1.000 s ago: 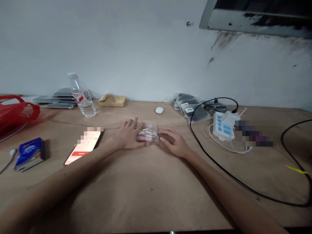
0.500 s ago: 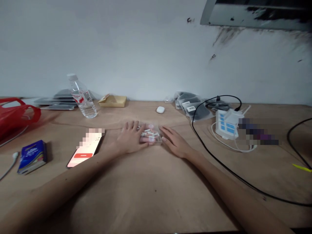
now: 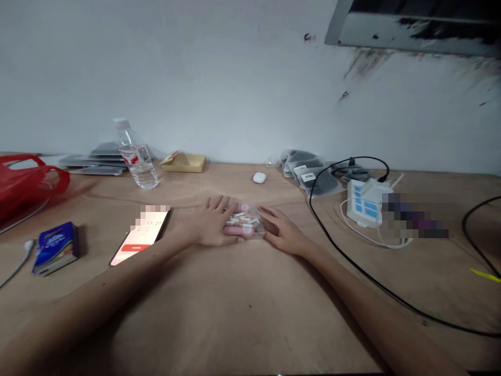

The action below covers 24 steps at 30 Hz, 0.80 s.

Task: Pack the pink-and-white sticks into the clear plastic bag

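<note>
On brown tabletop, pale wall beyond, your left hand splays over a clear plastic packet, right hand loosely curved beside.

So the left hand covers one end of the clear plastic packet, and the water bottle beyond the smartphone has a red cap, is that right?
Not quite: the head view shows that the cap is white. The rest holds: the left hand covers one end of the clear plastic packet, and the water bottle is beyond the smartphone.
</note>
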Available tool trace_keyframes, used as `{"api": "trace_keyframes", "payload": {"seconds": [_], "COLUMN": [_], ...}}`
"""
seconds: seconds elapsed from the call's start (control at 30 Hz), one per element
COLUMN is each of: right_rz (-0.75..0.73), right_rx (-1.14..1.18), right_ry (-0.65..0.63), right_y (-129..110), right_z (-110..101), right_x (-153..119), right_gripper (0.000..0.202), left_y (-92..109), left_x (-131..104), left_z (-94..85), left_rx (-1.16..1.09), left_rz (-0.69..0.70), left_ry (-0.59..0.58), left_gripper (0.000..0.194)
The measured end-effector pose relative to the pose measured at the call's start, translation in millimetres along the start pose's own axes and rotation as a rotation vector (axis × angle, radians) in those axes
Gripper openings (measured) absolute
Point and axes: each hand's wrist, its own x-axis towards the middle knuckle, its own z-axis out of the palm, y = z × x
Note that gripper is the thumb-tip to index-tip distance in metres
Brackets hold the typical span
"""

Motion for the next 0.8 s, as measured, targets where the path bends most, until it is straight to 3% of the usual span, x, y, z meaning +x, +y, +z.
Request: {"api": "trace_keyframes", "payload": {"seconds": [0.23,0.5,0.8], "right_rz": [0.077,0.201,0.316], "right_rx": [0.138,0.338,0.289], "right_ry": [0.041,0.050,0.120], "right_y": [-8,-9,-1], "right_z": [1,4,13], "right_x": [4,9,8], "right_gripper": [0.035,0.029,0.015], "left_y": [5,0,-2], "left_x": [0,0,1], "left_z": [-8.2,-4.7,-5.1], "left_rx": [0.034,0.027,0.047], "left_rz": [0.082,0.144,0.172], "left_ry": [-0.036,-0.004,0.006], "left_gripper": [0.082,0.081,0.084]}}
